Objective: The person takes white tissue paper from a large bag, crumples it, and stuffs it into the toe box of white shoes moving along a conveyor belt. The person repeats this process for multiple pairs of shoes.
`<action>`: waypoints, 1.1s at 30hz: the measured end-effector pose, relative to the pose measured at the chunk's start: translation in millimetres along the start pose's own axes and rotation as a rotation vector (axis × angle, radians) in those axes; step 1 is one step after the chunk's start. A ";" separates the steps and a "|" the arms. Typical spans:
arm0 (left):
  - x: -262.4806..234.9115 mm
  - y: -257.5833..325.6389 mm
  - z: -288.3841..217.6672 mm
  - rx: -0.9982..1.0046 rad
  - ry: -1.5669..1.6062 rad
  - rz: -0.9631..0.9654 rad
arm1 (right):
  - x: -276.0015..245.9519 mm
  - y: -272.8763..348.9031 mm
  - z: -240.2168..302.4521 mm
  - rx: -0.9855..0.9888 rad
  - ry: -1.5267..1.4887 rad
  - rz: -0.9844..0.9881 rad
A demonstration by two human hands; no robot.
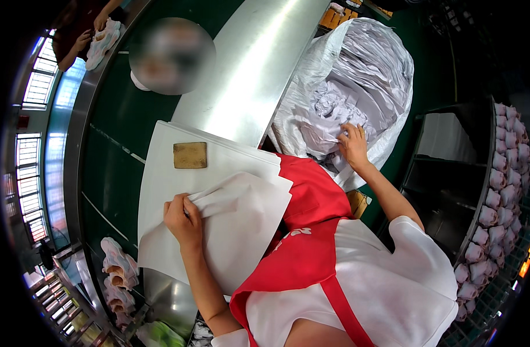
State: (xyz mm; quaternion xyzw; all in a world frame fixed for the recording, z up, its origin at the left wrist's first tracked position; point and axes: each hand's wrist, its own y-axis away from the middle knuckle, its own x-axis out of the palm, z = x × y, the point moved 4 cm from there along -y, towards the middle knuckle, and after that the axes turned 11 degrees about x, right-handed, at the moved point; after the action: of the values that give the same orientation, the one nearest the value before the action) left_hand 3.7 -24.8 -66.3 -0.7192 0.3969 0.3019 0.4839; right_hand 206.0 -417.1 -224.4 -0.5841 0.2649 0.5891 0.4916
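Observation:
My left hand [184,220] is closed on the top paper sheet [236,202], lifting it into folds. Under it lies a stack of white paper sheets [166,136], weighed on by a flat brownish rectangular block [190,155]. To the right, my right hand [353,146] reaches into a large white woven sack [294,110]. Its fingers are curled in a pinch at crumpled paper [337,104] inside; part of the grip is hidden. Many loosely layered sheets [375,58] line the far side of the sack.
A steel worktop [247,58] runs beside a green conveyor belt [111,168]. Several pale shoes [119,263] sit on the belt at lower left. Across it, another person's hands hold a shoe [103,43]. A rack of wrapped shoes [496,196] stands at right.

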 end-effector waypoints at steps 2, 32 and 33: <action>-0.7 0.4 -0.4 0.014 0.005 -0.003 | 11.2 2.5 -10.9 -0.015 -0.030 0.090; -30.1 -2.6 -22.8 0.400 0.054 -0.117 | -186.8 -204.1 110.8 -0.027 -0.865 0.008; -38.6 -2.1 -32.0 0.457 0.088 -0.050 | -197.5 -200.0 154.4 -0.083 -0.847 0.138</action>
State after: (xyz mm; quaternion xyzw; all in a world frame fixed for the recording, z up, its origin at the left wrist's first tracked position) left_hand -12.3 -43.5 -22.6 -0.6132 0.4578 0.1604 0.6235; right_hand 284.9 -258.3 42.8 -0.2909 0.0540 0.8185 0.4924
